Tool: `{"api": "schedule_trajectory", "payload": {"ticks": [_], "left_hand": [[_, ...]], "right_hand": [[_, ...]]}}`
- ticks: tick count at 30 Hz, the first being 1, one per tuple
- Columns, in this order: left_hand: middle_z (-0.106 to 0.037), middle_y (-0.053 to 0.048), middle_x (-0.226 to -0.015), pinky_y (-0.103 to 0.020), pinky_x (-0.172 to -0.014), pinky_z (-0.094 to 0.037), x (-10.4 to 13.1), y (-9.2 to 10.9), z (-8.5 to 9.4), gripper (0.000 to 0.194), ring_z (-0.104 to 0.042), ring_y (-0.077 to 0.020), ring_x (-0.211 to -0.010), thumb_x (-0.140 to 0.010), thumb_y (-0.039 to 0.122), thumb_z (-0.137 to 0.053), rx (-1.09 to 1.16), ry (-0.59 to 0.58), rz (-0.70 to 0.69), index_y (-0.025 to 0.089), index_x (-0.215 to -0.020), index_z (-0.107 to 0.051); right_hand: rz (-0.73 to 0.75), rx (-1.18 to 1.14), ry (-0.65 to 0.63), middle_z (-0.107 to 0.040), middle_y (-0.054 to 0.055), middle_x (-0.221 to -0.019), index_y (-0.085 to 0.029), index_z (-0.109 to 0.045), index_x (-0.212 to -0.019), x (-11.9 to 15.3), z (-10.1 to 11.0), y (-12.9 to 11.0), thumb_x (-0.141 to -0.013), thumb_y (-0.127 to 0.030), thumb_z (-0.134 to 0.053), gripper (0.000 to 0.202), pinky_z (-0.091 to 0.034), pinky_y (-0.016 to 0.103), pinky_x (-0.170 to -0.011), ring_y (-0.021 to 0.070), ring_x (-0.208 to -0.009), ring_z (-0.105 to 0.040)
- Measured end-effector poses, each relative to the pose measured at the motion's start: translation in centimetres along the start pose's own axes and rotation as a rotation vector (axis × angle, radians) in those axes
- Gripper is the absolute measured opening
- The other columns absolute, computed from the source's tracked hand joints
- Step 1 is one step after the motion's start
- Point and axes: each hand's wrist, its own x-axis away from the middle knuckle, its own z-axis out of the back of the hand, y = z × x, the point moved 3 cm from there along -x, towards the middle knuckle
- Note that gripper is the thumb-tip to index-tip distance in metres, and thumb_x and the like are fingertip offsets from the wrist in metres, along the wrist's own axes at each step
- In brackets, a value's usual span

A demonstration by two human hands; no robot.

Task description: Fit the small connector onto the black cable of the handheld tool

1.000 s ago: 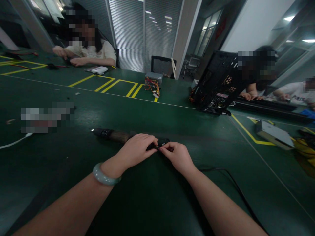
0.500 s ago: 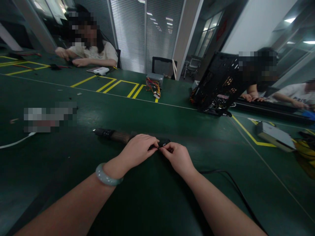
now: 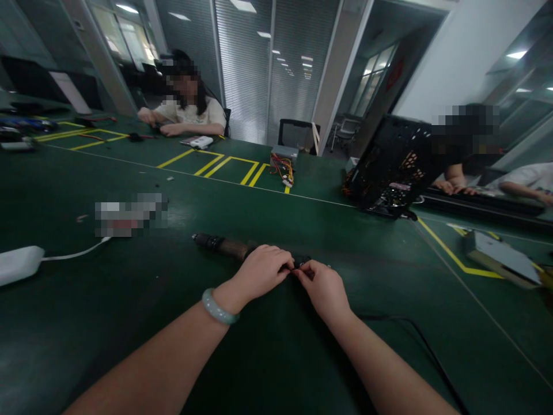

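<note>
A dark, rod-shaped tool that looks like an electric screwdriver [image 3: 231,248] lies on the green table, its metal tip to the left. My left hand [image 3: 265,270] rests across its middle and covers part of it, with thumb and index finger pinched together. Facing it, my right hand [image 3: 325,288] also pinches with its fingertips, close by the tool's black right end [image 3: 301,261]. The two pinches nearly meet. Whatever small thing sits between them is too small and dark to name. A black cable [image 3: 401,319] runs from beneath my right forearm toward the lower right.
A black computer case [image 3: 384,164] stands tilted at the right, near a grey metal box [image 3: 501,259]. Further back is a power supply [image 3: 284,154] with coloured wires. A white adapter [image 3: 19,264] with its cable lies left. Co-workers sit across the table.
The view has swung left and slightly up, so the scene sits further right and lower. Both hands keep nearly the same pinched pose by the tool.
</note>
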Motion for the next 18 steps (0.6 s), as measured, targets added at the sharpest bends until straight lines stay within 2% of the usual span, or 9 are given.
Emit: {"api": "schedule_trajectory", "payload": {"ticks": [2,4,7,9,13,18], "left_hand": [[-0.068,0.0,-0.095,-0.039,-0.088,-0.045,0.1,0.1,0.2,0.008,-0.062,-0.0202,-0.095,-0.084,0.02,-0.064,-0.005,0.008,0.0,0.022,-0.092,-0.063],[-0.068,0.0,-0.094,-0.039,-0.088,-0.045,0.2,0.2,0.3,0.008,-0.062,-0.0199,-0.094,-0.084,0.019,-0.064,-0.011,0.011,0.0,0.022,-0.091,-0.063],[-0.068,0.001,-0.093,-0.039,-0.086,-0.045,0.3,0.3,0.5,0.008,-0.062,-0.0202,-0.093,-0.083,0.018,-0.063,-0.011,0.014,-0.008,0.022,-0.09,-0.062],[-0.067,0.001,-0.093,-0.039,-0.085,-0.046,0.3,0.4,0.6,0.008,-0.062,-0.0206,-0.093,-0.083,0.018,-0.063,-0.012,0.018,-0.015,0.022,-0.09,-0.062],[-0.067,0.001,-0.094,-0.039,-0.084,-0.045,0.4,0.4,0.7,0.009,-0.061,-0.0206,-0.093,-0.083,0.018,-0.064,-0.017,0.022,-0.021,0.022,-0.09,-0.061],[-0.065,0.001,-0.094,-0.038,-0.085,-0.045,0.5,0.5,0.8,0.009,-0.06,-0.0207,-0.094,-0.084,0.019,-0.063,-0.031,0.007,-0.015,0.022,-0.091,-0.059]], "right_hand": [[0.011,0.048,0.029,-0.071,0.0,-0.079,-0.024,-0.065,-0.081,0.2,0.1,-0.4,-0.087,-0.032,-0.061,0.01,-0.043,0.03,-0.069,0.0191,-0.072,-0.064],[0.012,0.063,0.053,-0.07,-0.001,-0.078,-0.024,-0.064,-0.091,0.4,0.2,-0.6,-0.086,-0.03,-0.061,0.007,-0.043,0.031,-0.072,0.0194,-0.072,-0.065],[0.007,0.035,0.061,-0.071,-0.001,-0.079,-0.025,-0.059,-0.114,0.3,0.1,-0.7,-0.087,-0.026,-0.06,0.028,-0.044,0.033,-0.079,0.0202,-0.076,-0.066],[-0.004,0.018,0.04,-0.072,0.0,-0.085,-0.025,-0.058,-0.12,0.2,0.0,-0.6,-0.088,-0.026,-0.058,0.032,-0.045,0.033,-0.079,0.0209,-0.08,-0.067],[0.031,-0.014,-0.029,-0.071,0.003,-0.103,-0.026,-0.063,-0.117,-0.2,-0.1,-1.0,-0.091,-0.026,-0.052,0.029,-0.047,0.03,-0.077,0.0209,-0.09,-0.067],[0.055,0.084,-0.104,-0.071,0.004,-0.103,-0.023,-0.067,-0.108,-0.7,0.0,-2.1,-0.092,-0.023,-0.047,0.025,-0.045,0.028,-0.08,0.0203,-0.093,-0.065]]}}
